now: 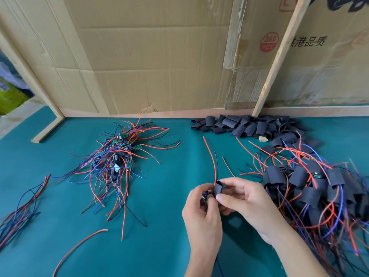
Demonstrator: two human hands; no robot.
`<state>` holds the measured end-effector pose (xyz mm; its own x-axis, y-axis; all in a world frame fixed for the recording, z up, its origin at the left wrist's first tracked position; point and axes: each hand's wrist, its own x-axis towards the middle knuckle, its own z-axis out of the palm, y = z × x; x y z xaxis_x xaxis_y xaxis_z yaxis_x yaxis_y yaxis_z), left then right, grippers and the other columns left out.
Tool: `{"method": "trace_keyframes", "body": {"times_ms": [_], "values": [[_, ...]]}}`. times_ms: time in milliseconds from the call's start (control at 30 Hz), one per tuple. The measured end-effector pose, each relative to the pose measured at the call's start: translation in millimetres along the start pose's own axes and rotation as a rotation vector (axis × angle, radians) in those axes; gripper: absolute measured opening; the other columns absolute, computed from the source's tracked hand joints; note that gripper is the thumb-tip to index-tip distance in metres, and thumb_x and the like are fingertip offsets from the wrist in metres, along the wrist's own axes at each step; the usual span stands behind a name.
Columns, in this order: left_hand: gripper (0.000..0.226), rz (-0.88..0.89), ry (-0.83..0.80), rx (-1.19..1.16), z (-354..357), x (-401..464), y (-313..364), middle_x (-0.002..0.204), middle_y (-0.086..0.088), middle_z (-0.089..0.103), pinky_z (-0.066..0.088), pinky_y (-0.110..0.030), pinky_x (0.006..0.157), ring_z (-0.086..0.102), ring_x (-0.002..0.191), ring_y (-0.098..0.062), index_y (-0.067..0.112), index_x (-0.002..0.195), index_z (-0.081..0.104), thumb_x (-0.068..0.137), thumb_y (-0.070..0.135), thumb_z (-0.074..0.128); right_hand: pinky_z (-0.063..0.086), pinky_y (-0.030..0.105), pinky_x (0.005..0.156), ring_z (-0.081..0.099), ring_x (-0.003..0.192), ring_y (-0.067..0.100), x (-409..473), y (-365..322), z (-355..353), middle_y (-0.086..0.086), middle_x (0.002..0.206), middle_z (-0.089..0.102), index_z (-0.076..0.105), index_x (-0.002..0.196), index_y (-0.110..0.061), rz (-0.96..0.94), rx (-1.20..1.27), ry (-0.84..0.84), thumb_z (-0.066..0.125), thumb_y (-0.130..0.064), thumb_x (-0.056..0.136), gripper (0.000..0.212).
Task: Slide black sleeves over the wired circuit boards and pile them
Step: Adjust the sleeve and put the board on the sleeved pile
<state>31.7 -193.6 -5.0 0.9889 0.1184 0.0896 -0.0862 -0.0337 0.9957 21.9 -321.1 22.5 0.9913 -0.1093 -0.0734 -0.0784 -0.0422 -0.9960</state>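
Note:
My left hand (201, 214) pinches a small wired circuit board (205, 196) just above the green table. My right hand (245, 200) pinches a black sleeve (218, 188) that sits over the board's red and dark wires (212, 158), which rise away from me. A tangle of bare wired boards (117, 156) lies left of centre. Empty black sleeves (251, 125) are heaped at the back right. Sleeved boards (311, 186) are piled at the right, close to my right hand.
The green table mat (159, 226) carries a bundle of loose wires (22, 208) at the left edge and one stray red wire (79, 246) near the front. A cardboard wall (159, 56) and wooden slats (279, 56) close off the back.

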Motion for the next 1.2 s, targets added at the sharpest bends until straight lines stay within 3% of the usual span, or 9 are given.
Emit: {"method": "trace_keyframes", "body": {"times_ms": [167,267,333,400,500,600,800,1000,1200], "values": [[0.032,-0.003,-0.026,-0.032,-1,-1,3,0.089,0.006,0.072,0.059,-0.05,0.078,0.07,0.082,-0.023,0.031,0.087,0.073,0.09,0.004,0.055,0.059,0.04,0.074,0.071,0.072,0.027,2,1,-1,0.005,0.091,0.076,0.075,0.097,-0.025,-0.059,-0.1,0.058,0.082,-0.032,0.069,0.03],[0.026,0.011,-0.014,-0.028,0,-1,3,0.083,0.009,0.069,0.057,-0.046,0.074,0.066,0.076,-0.018,0.034,0.087,0.072,0.086,0.016,0.053,0.056,0.027,0.059,0.068,0.064,0.019,7,-5,0,0.008,0.078,0.075,0.076,0.089,-0.023,-0.108,-0.036,0.157,0.083,-0.021,0.069,0.021],[0.027,0.006,-0.006,-0.042,0,-1,2,0.08,0.008,0.066,0.057,-0.043,0.07,0.066,0.072,-0.016,0.035,0.087,0.071,0.087,0.014,0.054,0.052,0.024,0.052,0.065,0.056,0.017,17,-16,-2,0.01,0.069,0.073,0.077,0.085,-0.024,-0.131,0.061,0.248,0.084,-0.014,0.071,0.018],[0.033,-0.007,-0.008,-0.041,0,-1,1,0.077,0.006,0.066,0.056,-0.042,0.067,0.064,0.068,-0.014,0.036,0.086,0.071,0.09,0.007,0.056,0.049,0.023,0.046,0.06,0.048,0.016,32,-32,-8,0.012,0.064,0.07,0.079,0.086,-0.026,-0.155,0.141,0.34,0.081,-0.02,0.071,0.016],[0.03,-0.023,-0.011,-0.039,1,-2,1,0.077,0.003,0.067,0.053,-0.039,0.065,0.06,0.063,-0.012,0.04,0.086,0.071,0.087,0.015,0.055,0.048,0.025,0.044,0.059,0.047,0.017,58,-59,-16,0.008,0.067,0.073,0.078,0.095,-0.025,-0.191,0.127,0.417,0.079,-0.025,0.074,0.022],[0.029,-0.042,-0.009,-0.062,2,-2,3,0.078,0.001,0.067,0.053,-0.039,0.067,0.062,0.064,-0.014,0.041,0.087,0.072,0.082,0.022,0.052,0.05,0.026,0.045,0.061,0.047,0.017,80,-74,-18,0.005,0.074,0.077,0.073,0.106,-0.024,-0.188,0.031,0.393,0.081,-0.02,0.084,0.024],[0.03,-0.032,-0.023,-0.052,2,-2,2,0.079,0.0,0.067,0.054,-0.045,0.069,0.06,0.064,-0.021,0.043,0.088,0.072,0.08,0.022,0.051,0.047,0.025,0.043,0.06,0.045,0.016,91,-72,-9,0.0,0.076,0.078,0.072,0.101,-0.025,-0.088,-0.024,0.311,0.082,-0.021,0.087,0.018],[0.031,-0.033,-0.022,-0.032,3,-1,3,0.08,0.004,0.068,0.055,-0.044,0.069,0.063,0.066,-0.02,0.044,0.085,0.072,0.08,0.023,0.05,0.041,0.024,0.041,0.052,0.041,0.016,84,-67,-15,0.01,0.085,0.078,0.077,0.097,-0.019,-0.07,0.12,0.23,0.079,-0.016,0.088,0.01],[0.031,-0.028,-0.026,-0.024,4,-2,4,0.077,0.001,0.067,0.056,-0.045,0.069,0.061,0.064,-0.021,0.045,0.086,0.072,0.08,0.023,0.051,0.043,0.023,0.044,0.052,0.046,0.015,86,-73,-23,-0.001,0.072,0.07,0.073,0.095,-0.017,-0.054,0.259,0.151,0.073,-0.012,0.093,0.005]]}}
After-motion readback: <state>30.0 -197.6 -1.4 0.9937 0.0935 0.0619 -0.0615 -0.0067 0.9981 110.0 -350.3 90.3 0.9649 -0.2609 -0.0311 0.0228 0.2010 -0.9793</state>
